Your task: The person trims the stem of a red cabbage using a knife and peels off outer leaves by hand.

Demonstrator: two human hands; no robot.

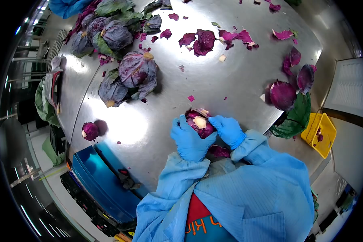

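A trimmed red cabbage with a pale cut stem end facing up sits in my left hand, whose blue-gloved fingers wrap round its left and near sides. My right hand, also gloved in blue, has its fingers closed at the cabbage's right edge. Whether a leaf or a small tool is between those fingers is hidden. Just below the hands, close to my body, lies a loose purple leaf. Small purple scraps lie on the steel table beyond the cabbage.
Untrimmed red cabbages are heaped at the far left. A small peeled cabbage sits near the left edge, above a blue bin. Loose outer leaves lie at the right. A yellow basket stands beyond the right edge.
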